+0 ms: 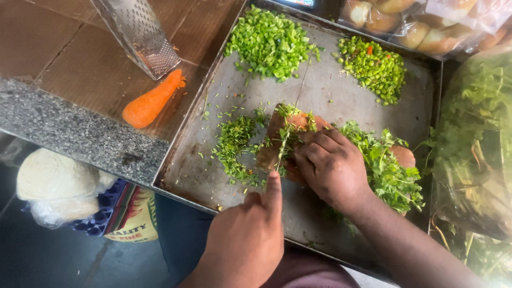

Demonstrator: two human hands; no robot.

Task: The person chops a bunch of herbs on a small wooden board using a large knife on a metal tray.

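Left hand (248, 242), nearest the lens, is closed round a knife (287, 133) handle that it hides, with the forefinger laid straight along the spine. The blade shows edge-on, standing on the board (273, 140) at the cut end of the herbs.

Right hand (330, 168) presses the uncut herb bunch (386, 168) down on the board, fingers together and curled, knuckles just beside the blade.

Progress, judged from the lie of things: a loose heap of chopped herb (234, 144) sits to the left of the blade, part on the board and part on the tray (213, 178). The leafy bunch under and beyond the right hand looks the larger share, so the herb seems less than half cut.

Two other piles lie finished at the far side of the tray: pale green dice (269, 42) and small chopped chillies (373, 64), well apart from each other.

Outside the tray, a carrot (152, 101) with one worn end lies against the foot of a grater (141, 34). A bag of buns (421, 21) sits beyond the tray and a bag of greens (474, 144) to its right
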